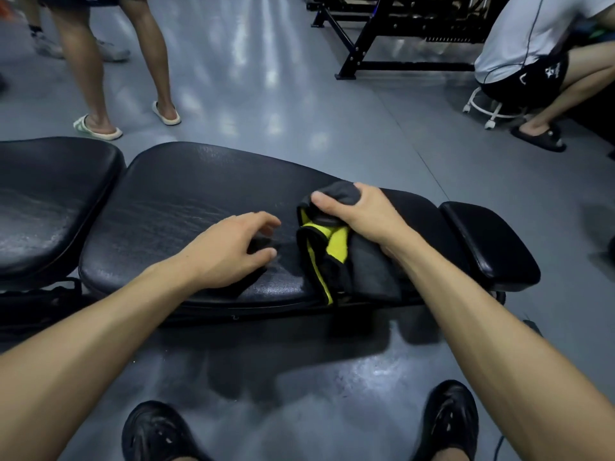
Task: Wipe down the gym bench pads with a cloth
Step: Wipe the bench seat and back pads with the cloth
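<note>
Grey gym floor (299,104), seated bystander (532,44) beyond bench pad (186,194), stool (492,109)

You see dim indoor light | overhead glare streaks on the floor (253,78) at upper centre | soft shadows lower centre — edges bowed, slightly soft.

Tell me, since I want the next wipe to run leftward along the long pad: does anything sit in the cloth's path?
Yes. The left hand rests on the long black vinyl bench pad, just left of the grey-and-yellow cloth that the right hand grips. Beyond it, the pad looks bare.
</note>
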Available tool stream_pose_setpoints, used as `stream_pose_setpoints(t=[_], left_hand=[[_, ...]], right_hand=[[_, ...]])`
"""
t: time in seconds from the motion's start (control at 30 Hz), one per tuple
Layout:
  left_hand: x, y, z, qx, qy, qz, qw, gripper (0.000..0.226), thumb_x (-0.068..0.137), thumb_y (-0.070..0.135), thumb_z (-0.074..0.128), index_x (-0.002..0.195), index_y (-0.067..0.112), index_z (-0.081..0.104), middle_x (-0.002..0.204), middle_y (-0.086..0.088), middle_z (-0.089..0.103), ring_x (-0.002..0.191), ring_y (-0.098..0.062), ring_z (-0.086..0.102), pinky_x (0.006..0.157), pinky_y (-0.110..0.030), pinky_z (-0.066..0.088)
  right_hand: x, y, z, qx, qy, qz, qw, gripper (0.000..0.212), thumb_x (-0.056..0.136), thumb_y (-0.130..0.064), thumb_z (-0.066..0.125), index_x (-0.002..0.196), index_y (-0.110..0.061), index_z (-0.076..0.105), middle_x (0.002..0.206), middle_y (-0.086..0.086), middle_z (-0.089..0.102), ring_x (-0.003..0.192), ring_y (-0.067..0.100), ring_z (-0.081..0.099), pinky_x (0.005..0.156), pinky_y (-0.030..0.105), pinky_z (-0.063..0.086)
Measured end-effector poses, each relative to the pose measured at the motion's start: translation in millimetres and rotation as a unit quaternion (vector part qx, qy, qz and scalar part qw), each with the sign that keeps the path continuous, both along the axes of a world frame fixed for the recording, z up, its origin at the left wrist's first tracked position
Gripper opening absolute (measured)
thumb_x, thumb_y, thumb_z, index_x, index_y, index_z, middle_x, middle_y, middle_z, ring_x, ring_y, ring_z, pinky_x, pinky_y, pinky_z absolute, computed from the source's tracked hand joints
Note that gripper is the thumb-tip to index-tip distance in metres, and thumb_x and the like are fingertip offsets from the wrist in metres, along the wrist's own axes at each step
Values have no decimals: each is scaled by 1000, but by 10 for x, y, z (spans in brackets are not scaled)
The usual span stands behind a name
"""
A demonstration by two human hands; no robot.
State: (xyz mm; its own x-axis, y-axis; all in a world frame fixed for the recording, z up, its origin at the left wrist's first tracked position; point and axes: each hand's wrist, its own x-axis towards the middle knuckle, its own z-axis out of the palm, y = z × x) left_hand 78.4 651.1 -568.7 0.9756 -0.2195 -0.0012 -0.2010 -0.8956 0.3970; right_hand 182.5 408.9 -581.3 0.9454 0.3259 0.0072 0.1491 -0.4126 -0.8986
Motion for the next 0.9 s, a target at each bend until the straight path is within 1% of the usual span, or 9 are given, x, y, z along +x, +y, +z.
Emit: stream_pose_setpoints(t=[0.1, 0.2, 0.33, 0.47, 0.6, 0.67, 0.73, 0.83, 0.9], left_hand=[[28, 4, 0, -60, 9, 36, 998, 60, 93, 42, 67, 146, 27, 43, 131, 8, 63, 120, -11, 60, 95, -26, 45], [80, -68, -14, -18, 6, 24, 1000, 62, 92, 45, 67, 146, 24, 45, 137, 3, 60, 125, -17, 58, 106, -39, 46], [166, -308, -28, 28, -23, -19, 999, 56, 91, 48, 65, 141, 29, 49, 140, 4, 53, 126, -23, 51, 106, -46, 43], [265, -618, -57, 41, -64, -41, 996, 54, 89, 53, 65, 138, 35, 50, 140, 10, 50, 121, -21, 49, 102, -42, 44], [406, -890, -100, 74, -66, -44, 994, 64, 87, 60, 64, 143, 34, 45, 144, 8, 48, 126, -23, 46, 101, -43, 43], [478, -983, -125, 113, -44, -27, 992, 64, 88, 51, 65, 145, 33, 42, 148, 5, 46, 129, -27, 46, 102, -45, 43], [553, -1021, -160, 120, -29, -1, 992, 52, 89, 25, 63, 138, 34, 48, 143, 4, 50, 126, -29, 48, 94, -43, 45], [684, -970, -97, -32, -31, 107, 993, 36, 85, 11, 58, 112, 33, 67, 119, -1, 68, 112, -32, 61, 87, -39, 50], [826, -853, -7, -197, -34, 236, 951, 25, 88, 16, 58, 108, 23, 71, 112, -8, 74, 109, -32, 66, 93, -36, 52]], right_hand=[[239, 105, -121, -119, 72, -82, 987, 101, 60, -95, 60, 131, -24, 57, 138, -1, 61, 124, 18, 59, 101, 40, 48], [283, -105, -311, -229, 71, -81, 967, 98, 82, -86, 48, 153, -19, 40, 157, 10, 41, 144, 34, 40, 117, 48, 34], [154, -556, -344, -202, 41, -98, 974, 86, 84, -81, 54, 141, -16, 56, 139, 4, 61, 126, 21, 58, 96, 29, 42], [-100, -854, -252, -166, 139, -92, 972, 81, 65, -85, 65, 118, -24, 64, 113, -5, 68, 99, 15, 69, 69, 37, 64], [-328, -807, -291, -26, 276, -108, 955, 55, 82, -67, 71, 112, -20, 68, 101, 9, 75, 72, 24, 78, 60, 40, 63], [-396, -743, -344, 44, 282, -125, 950, 44, 88, -53, 74, 114, -18, 68, 102, 11, 74, 72, 23, 76, 61, 40, 63], [-431, -720, -388, 90, 252, -146, 952, 38, 88, -40, 79, 117, -18, 68, 112, 7, 70, 89, 21, 73, 62, 37, 62], [-421, -790, -388, 98, 215, -160, 959, 34, 83, -29, 84, 114, -22, 71, 106, 3, 71, 90, 17, 68, 63, 32, 59], [-400, -881, -371, 96, 208, -164, 960, 36, 81, -26, 86, 114, -25, 71, 85, 0, 68, 75, 15, 65, 60, 31, 56]])
